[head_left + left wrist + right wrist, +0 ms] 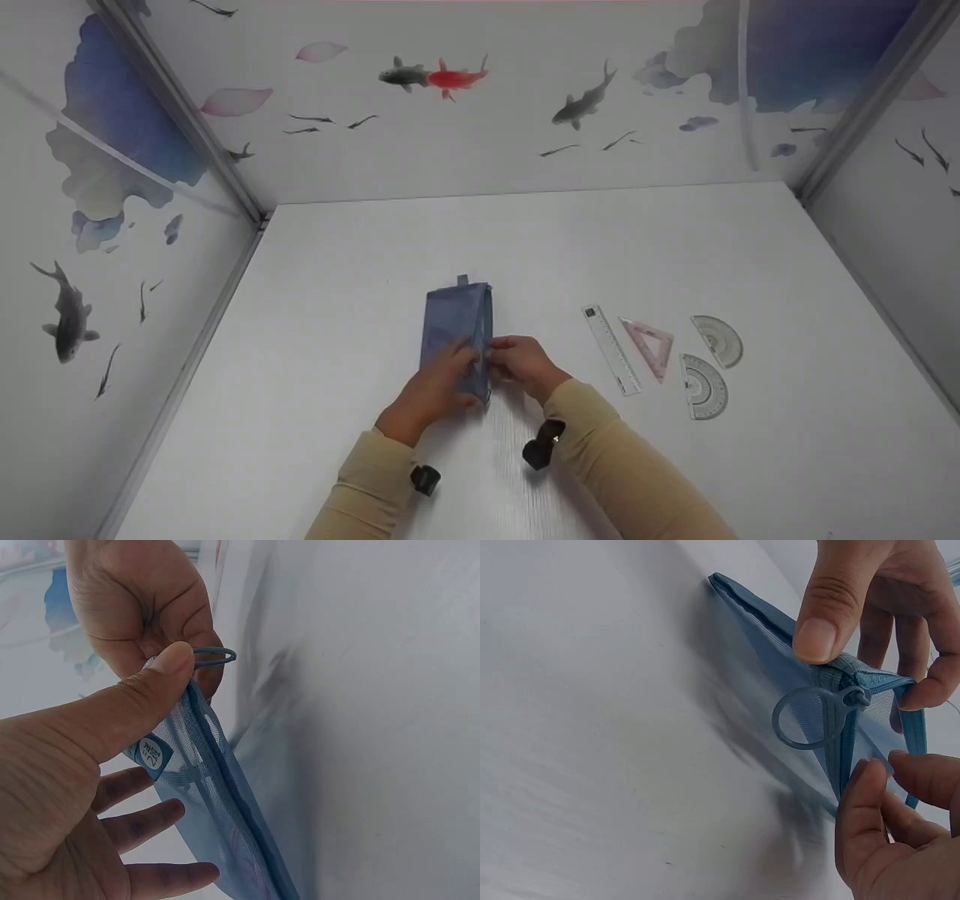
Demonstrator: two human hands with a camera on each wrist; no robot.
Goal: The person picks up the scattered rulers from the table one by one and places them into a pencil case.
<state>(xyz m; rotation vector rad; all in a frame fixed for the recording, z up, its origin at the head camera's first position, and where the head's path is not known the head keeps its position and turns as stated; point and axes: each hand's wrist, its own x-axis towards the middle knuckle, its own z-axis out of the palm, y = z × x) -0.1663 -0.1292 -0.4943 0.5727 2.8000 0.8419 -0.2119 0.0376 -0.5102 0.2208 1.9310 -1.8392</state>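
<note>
Holds blue rectangular mesh zippered pouch (450, 319) pinched in left-hand grip (439, 380) and right-hand grip (525, 362), left of straight clear plastic ruler (612, 351).

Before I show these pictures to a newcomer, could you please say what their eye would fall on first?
Probably the blue mesh pouch near the middle of the white table, held by the left grip and right grip. Next, the bright red fish on the far wall stands out, then perhaps the pink triangle ruler right of the pouch, beside a clear ruler.

Ruler (611, 349), triangle (642, 345), protractors (705, 390) right of pouch (450, 319)
</note>
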